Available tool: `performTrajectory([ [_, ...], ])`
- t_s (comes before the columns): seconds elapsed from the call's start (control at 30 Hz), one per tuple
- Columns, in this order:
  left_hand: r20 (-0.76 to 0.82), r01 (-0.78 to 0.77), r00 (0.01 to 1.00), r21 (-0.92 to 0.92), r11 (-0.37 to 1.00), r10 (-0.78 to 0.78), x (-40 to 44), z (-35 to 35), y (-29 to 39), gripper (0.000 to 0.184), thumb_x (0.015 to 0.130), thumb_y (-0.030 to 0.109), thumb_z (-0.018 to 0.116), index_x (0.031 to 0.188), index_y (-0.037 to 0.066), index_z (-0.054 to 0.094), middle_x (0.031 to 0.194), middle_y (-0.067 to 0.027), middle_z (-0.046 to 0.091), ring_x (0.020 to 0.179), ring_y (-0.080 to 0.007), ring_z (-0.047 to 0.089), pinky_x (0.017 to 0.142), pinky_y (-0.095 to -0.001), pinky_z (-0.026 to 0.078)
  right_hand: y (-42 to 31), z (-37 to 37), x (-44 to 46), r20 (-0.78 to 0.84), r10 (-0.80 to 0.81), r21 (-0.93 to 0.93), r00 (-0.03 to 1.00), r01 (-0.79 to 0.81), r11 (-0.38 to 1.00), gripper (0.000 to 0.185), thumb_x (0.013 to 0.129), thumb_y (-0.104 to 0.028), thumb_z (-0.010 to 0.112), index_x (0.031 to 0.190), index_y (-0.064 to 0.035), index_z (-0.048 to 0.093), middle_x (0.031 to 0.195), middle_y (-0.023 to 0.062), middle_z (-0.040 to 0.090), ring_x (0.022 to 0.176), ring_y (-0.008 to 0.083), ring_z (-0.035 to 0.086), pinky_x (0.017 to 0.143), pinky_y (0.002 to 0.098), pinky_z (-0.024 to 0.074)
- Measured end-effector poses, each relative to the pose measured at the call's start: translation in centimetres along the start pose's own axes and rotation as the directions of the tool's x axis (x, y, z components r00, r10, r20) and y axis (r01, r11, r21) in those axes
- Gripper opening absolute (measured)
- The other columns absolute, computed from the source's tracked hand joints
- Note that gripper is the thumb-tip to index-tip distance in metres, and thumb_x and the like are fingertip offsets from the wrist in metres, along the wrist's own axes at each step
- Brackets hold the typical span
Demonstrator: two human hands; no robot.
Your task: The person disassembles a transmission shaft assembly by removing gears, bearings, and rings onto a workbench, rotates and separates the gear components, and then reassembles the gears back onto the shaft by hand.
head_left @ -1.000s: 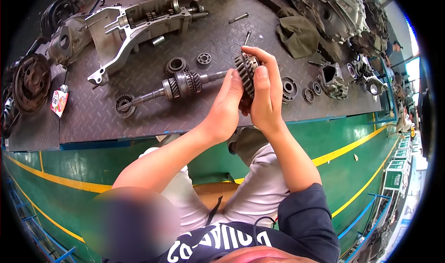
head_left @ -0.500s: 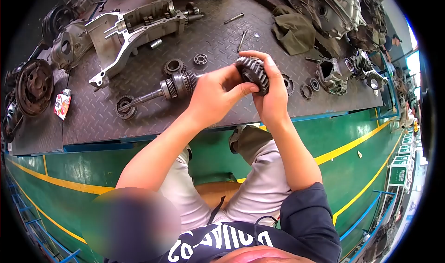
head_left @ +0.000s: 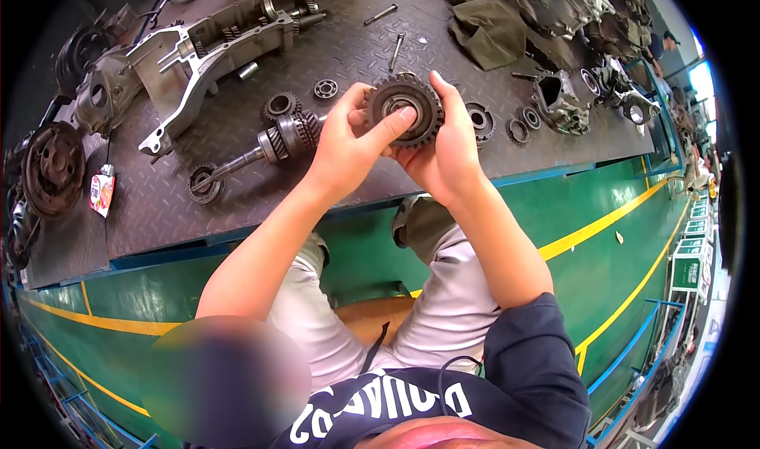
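A dark toothed gear (head_left: 428,115) is held up above the table's front part, its round face and centre hub turned toward me. My left hand (head_left: 346,146) grips its left side, with the thumb lying across the face at the hub and the fingers behind. Cupped along the right and lower edge, my right hand (head_left: 446,150) also holds the gear; some of its fingers are hidden. Just left of my hands lies a gear shaft (head_left: 273,146), its tip over a toothed ring (head_left: 195,186). A small gear (head_left: 279,105) and a bearing (head_left: 325,89) rest beyond it.
An open metal housing (head_left: 198,69) stands at the back left. Two bolts (head_left: 397,51) and a dark cloth (head_left: 488,33) lie farther back. To the right are rings (head_left: 518,131) and a small casting (head_left: 564,104). A printed packet (head_left: 101,192) lies left on the steel tabletop (head_left: 150,211).
The gear has turned from edge-on to showing its flat face and moved slightly left. My left thumb now lies across its hub. The whole view has shifted a little.
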State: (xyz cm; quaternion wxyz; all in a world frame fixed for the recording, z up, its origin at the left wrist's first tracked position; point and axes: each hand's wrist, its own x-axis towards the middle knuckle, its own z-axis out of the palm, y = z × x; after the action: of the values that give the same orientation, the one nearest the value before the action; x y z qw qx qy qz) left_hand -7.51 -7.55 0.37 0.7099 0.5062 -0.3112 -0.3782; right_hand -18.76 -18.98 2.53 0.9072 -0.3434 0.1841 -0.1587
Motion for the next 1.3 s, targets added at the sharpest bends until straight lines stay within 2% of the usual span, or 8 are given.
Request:
performTrajectory([
  [0.27,-0.058,0.048,0.997,-0.024,0.999,-0.049,0.2,-0.7,0.1,0.041,0.097,0.028,0.085,0.121,-0.003,0.073,0.109,-0.0088,0.079,0.096,-0.0111,0.073,0.086,-0.0258,0.057,-0.4,-1.3,0.6,0.147,0.124,0.132,0.981,-0.144,0.981,0.051,0.115,-0.044,0.041,0.127,-0.0012,0.066,0.120,0.0145,0.075,0.105,0.0270,0.073,0.089,0.0494,0.0647],
  [0.37,-0.100,0.019,0.995,0.007,1.000,-0.018,0.2,-1.0,0.0,0.042,0.099,0.030,0.084,0.122,-0.003,0.074,0.110,-0.0081,0.078,0.098,-0.0106,0.072,0.089,-0.0270,0.057,-1.0,0.2,0.0,0.050,0.109,0.039,0.993,-0.111,0.993,0.049,0.114,-0.044,0.046,0.130,-0.0027,0.064,0.124,0.0147,0.072,0.113,0.0268,0.072,0.103,0.0485,0.0634],
  [0.47,-0.126,0.007,0.992,0.009,1.000,-0.006,-0.1,-1.3,0.4,0.041,0.099,0.029,0.083,0.123,-0.003,0.074,0.112,-0.0073,0.078,0.100,-0.0104,0.071,0.091,-0.0275,0.056,-1.1,-0.6,0.4,0.185,0.056,-0.160,0.981,-0.026,0.987,0.043,0.112,-0.035,0.055,0.135,0.0018,0.060,0.130,0.0152,0.070,0.117,0.0275,0.072,0.110,0.0497,0.0605],
  [0.6,-0.102,-0.020,0.994,0.051,0.999,0.025,-0.1,-1.7,0.1,0.036,0.101,0.025,0.082,0.122,-0.003,0.074,0.112,-0.0059,0.078,0.101,-0.0105,0.071,0.091,-0.0276,0.056,-1.6,-2.1,-0.1,0.181,-0.060,-0.552,0.982,0.151,0.820,0.053,0.108,-0.020,0.068,0.147,0.0105,0.049,0.132,0.0190,0.068,0.114,0.0221,0.072,0.105,0.0373,0.0598],
  [0.83,-0.070,-0.050,0.995,0.177,0.983,0.063,0.0,-1.5,-0.8,0.033,0.102,0.021,0.081,0.122,-0.004,0.073,0.110,-0.0058,0.078,0.100,-0.0103,0.069,0.090,-0.0287,0.056,-2.4,-3.8,-0.2,0.202,-0.075,-0.707,0.977,0.198,0.679,0.052,0.106,-0.022,0.073,0.142,0.0109,0.056,0.121,0.0136,0.073,0.107,0.0181,0.074,0.097,0.0321,0.0606],
  [0.93,-0.047,-0.016,0.999,0.142,0.990,0.023,-0.1,-1.1,-0.4,0.030,0.104,0.023,0.079,0.122,0.000,0.074,0.110,-0.0025,0.077,0.101,-0.0093,0.068,0.095,-0.0278,0.054,-3.4,-3.8,-0.6,0.201,0.058,-0.575,0.978,0.069,0.815,0.049,0.106,-0.023,0.073,0.141,0.0089,0.058,0.125,0.0130,0.073,0.111,0.0193,0.073,0.100,0.0342,0.0603],
  [1.1,-0.027,0.068,0.997,0.062,0.996,-0.067,-0.4,-0.6,0.0,0.036,0.102,0.033,0.081,0.123,0.003,0.074,0.109,-0.0013,0.076,0.098,-0.0073,0.066,0.085,-0.0255,0.051,-4.1,-6.9,0.7,0.538,0.208,-0.088,0.817,-0.191,0.978,0.050,0.115,-0.028,0.055,0.149,0.0085,0.052,0.146,0.0211,0.063,0.135,0.0313,0.063,0.118,0.0543,0.0520],
  [1.3,-0.077,0.135,0.986,-0.133,0.982,-0.146,-1.3,0.7,0.2,0.047,0.100,0.039,0.082,0.127,0.001,0.072,0.111,-0.0012,0.075,0.093,-0.0076,0.063,0.077,-0.0255,0.049,-3.4,-8.0,0.6,0.484,0.116,-0.187,0.867,-0.027,0.982,0.047,0.115,-0.030,0.057,0.150,0.0020,0.056,0.141,0.0154,0.067,0.128,0.0282,0.066,0.112,0.0512,0.0544],
])
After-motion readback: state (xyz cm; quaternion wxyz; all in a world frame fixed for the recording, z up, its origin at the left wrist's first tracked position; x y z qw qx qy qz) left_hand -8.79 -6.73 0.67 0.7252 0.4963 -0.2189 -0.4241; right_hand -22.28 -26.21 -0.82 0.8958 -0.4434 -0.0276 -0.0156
